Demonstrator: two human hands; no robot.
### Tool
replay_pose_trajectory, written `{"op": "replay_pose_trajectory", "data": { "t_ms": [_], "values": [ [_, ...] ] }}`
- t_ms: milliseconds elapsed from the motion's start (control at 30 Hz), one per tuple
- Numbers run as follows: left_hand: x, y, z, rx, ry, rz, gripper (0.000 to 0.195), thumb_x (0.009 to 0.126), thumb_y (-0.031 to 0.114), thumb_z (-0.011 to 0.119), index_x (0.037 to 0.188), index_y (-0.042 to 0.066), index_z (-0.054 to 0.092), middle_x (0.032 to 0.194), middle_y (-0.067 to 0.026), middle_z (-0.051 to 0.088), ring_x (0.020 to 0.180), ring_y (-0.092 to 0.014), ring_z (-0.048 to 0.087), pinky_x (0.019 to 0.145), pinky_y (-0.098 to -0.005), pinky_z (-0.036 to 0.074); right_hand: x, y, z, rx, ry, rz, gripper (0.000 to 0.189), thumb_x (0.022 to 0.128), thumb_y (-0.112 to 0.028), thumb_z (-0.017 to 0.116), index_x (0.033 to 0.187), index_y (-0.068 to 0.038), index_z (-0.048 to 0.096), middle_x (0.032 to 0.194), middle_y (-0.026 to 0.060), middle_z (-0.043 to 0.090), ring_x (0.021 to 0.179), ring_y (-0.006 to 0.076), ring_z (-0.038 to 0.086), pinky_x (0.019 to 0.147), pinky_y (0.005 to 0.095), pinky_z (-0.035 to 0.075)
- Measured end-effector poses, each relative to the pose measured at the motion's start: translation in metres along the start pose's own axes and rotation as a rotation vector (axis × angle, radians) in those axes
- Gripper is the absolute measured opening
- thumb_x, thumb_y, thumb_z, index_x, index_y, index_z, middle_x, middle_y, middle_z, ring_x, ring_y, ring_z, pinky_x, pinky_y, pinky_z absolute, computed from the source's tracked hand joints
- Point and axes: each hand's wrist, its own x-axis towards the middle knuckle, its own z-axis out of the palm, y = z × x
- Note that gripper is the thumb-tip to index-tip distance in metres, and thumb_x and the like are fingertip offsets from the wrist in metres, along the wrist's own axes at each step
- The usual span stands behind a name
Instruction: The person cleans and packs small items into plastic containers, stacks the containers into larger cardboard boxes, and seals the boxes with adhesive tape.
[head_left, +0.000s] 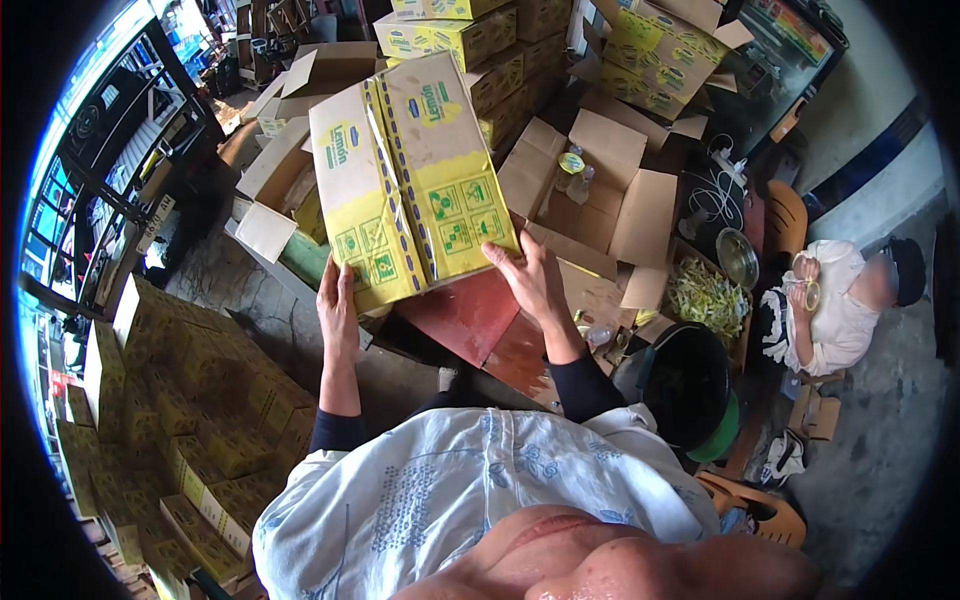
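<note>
A yellow and tan cardboard carton (409, 184) is held up before me, tilted, with a printed tape strip down its middle. My left hand (336, 300) grips its lower left corner. At the lower right corner, my right hand (529, 277) has its thumb on the printed face and the fingers behind. Beneath the carton is a red tabletop (465, 315), partly hidden. To the right stands an open cardboard box (592, 214) with a few clear plastic cups (574, 176) inside. Another open box (277, 187) lies to the left, partly covered by the carton.
Stacked yellow cartons (217, 405) fill the lower left, and more cartons (450, 41) rise at the back. A black bucket (686, 382) stands right of the table, near a tray of wrappers (705, 296). A seated person (832, 307) holds a cup at far right.
</note>
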Motion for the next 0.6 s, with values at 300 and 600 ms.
{"op": "replay_pose_trajectory", "data": {
  "t_ms": [300, 600],
  "values": [
    [0.135, -0.134, -0.001, -0.01, -0.186, -0.151, 0.039, 0.1, 0.02, 0.049, 0.131, -0.002, 0.05, 0.118, -0.0089, 0.063, 0.107, -0.013, 0.055, 0.094, -0.0279, 0.042, 0.106, 0.124, 0.1, -0.104, 0.032, 0.162, 0.05, 0.085, -0.05, 0.061, 0.104, -0.004, 0.063, 0.097, 0.0219, 0.067, 0.09, 0.0366, 0.065, 0.077, 0.0428, 0.05],
    [0.26, -0.211, 0.019, 1.127, -0.607, 0.077, 0.045, 0.088, 0.046, 0.056, 0.104, 0.005, 0.064, 0.098, -0.0258, 0.064, 0.095, -0.041, 0.062, 0.08, -0.0491, 0.049, 0.12, 0.218, 0.157, -0.068, -0.011, 0.389, 0.052, 0.084, -0.037, 0.067, 0.12, -0.001, 0.056, 0.11, 0.0214, 0.065, 0.107, 0.0335, 0.062, 0.087, 0.0404, 0.049]
  ]
}}
